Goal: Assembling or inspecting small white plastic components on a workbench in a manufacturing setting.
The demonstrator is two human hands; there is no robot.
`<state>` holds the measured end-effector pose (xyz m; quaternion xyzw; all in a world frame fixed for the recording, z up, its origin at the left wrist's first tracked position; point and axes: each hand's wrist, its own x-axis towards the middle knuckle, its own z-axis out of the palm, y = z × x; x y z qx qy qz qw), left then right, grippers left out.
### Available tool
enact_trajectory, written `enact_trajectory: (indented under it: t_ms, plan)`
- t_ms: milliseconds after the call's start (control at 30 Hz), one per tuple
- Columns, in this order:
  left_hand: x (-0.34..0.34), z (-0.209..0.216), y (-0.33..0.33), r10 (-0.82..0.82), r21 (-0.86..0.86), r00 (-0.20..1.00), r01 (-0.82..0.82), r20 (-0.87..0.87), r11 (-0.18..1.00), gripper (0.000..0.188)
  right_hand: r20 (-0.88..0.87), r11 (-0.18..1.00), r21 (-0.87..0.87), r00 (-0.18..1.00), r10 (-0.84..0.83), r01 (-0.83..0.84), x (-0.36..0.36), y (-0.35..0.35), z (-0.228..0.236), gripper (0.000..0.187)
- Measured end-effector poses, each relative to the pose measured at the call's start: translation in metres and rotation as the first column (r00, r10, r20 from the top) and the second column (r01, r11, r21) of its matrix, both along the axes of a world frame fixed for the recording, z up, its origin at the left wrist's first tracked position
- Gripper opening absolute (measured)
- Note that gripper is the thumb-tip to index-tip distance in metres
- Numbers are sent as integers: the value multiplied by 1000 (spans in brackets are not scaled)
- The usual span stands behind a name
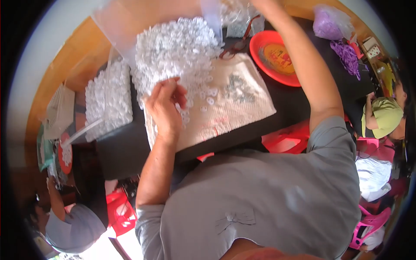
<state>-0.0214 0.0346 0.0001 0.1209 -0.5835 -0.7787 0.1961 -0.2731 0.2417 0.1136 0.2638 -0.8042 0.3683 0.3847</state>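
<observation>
As the left hand point(167, 99) curls left of centre — right hand beyond the top, both grips unclear — I'd sift those white rings point(177, 50) lightly.

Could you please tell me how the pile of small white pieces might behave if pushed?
The pile of white pieces would probably spread, being heaped loosely. Each is likely light, being small, and perhaps stiff, keeping its rounded outline.

Item count:
- Counter point(292, 104): 1.
- Cloth point(258, 97): 1, centre.
- Heaps of white pieces point(177, 47): 2, 1 at upper centre, 1 at left; individual pieces too numerous to count.
- Red dishes point(256, 50): 2, 1 at upper right, 1 at far left.
- Purple bag point(327, 25): 1, upper right.
- Purple cord bundle point(346, 57): 1, upper right.
- Wearer's forearms point(157, 173): 2.
</observation>
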Motion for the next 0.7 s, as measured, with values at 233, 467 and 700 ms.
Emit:
enact_trajectory:
  t_ms: [233,467,700]
  plan:
    - [2,8,-9,32,89,998,-26,-62,996,25,502,827,116,751,428,-550,106,-6,-46,11]
    - [4,7,-2,11,59,1000,-12,23,998,14,424,714,459,836,347,-529,154,-22,-105,10]
    - [2,2,-4,-18,22,999,17,49,1000,10,342,645,599,880,330,-475,159,-34,-123,9]
